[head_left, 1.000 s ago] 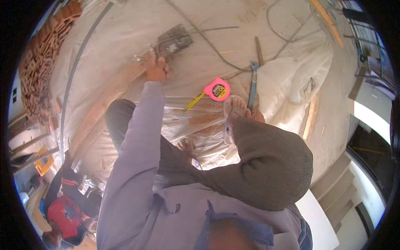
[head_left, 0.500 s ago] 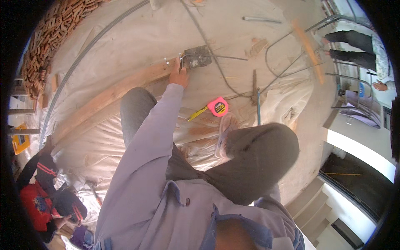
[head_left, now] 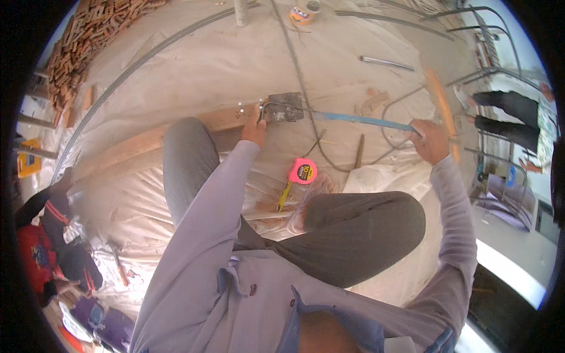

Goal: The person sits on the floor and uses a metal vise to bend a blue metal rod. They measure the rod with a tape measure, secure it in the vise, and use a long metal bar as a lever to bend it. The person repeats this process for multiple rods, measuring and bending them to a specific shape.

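Note:
My left hand (head_left: pixel 255 130) is closed at the end of a long wooden beam (head_left: pixel 144 141), around the end of a thin metal rod (head_left: pixel 306 109). Small upright pins (head_left: pixel 241 108) stand on the beam beside those fingers. A dark square plate (head_left: pixel 285 107) lies under the rod. Off to the right, my right hand (head_left: pixel 431 141) grips one end of a long blue bar (head_left: pixel 365 119). The bar's other end meets the rod; whether it fits over the rod I cannot tell. A pink tape measure (head_left: pixel 302 171) with its yellow blade partly out lies near my foot.
Stacked bricks (head_left: pixel 88 47) rise at the far left, and a round tub (head_left: pixel 303 14) stands at the far edge. Long rods (head_left: pixel 135 56) and a wooden strip (head_left: pixel 441 103) lie about. One person (head_left: pixel 35 247) crouches at left; another person (head_left: pixel 509 120) is at right.
My right hand has come into view, gripping the blue bar, which stood near my right knee and now lies level against the rod. My left hand stays at the beam's end.

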Demonstrator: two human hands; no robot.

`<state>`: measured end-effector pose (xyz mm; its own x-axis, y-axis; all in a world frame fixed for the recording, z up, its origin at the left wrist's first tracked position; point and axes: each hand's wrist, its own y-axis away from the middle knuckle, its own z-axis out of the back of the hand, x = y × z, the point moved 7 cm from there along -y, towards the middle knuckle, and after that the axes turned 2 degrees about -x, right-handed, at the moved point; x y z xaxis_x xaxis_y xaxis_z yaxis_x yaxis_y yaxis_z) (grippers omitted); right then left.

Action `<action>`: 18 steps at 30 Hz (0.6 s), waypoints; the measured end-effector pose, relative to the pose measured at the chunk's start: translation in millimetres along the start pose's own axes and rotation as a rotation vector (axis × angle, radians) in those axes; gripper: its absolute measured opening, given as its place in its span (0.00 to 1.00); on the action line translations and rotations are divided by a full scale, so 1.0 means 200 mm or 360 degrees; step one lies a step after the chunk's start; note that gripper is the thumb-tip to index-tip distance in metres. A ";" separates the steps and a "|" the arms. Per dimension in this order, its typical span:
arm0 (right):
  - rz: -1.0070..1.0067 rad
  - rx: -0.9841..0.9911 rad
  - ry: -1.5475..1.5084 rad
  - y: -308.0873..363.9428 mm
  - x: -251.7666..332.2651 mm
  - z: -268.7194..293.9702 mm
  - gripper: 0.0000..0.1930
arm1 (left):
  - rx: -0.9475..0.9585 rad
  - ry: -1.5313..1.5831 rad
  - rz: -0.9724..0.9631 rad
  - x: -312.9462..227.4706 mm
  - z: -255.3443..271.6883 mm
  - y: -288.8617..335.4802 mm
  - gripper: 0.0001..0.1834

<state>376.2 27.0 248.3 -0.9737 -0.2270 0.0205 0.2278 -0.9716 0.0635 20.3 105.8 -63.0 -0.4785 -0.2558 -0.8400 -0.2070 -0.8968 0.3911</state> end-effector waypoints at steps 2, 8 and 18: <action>0.0310 -0.0072 0.0152 -0.16 -0.04 -0.06 0.13 | -0.0036 0.0122 0.0004 -0.01 0.01 0.01 0.30; 0.0799 0.0061 0.0298 -0.66 -0.11 -0.28 0.12 | 0.0019 0.0468 0.0266 0.01 -0.01 0.07 0.28; 0.1206 -0.0076 0.0184 -1.06 -0.11 -0.53 0.14 | -0.0375 -0.0189 -0.0410 -0.06 0.04 0.05 0.28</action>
<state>349.3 231.9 127.8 -0.5465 -0.8350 -0.0635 0.8353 -0.5490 0.0305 16.8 102.4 -45.7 -0.5349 0.0205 -0.8447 -0.1381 -0.9884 0.0635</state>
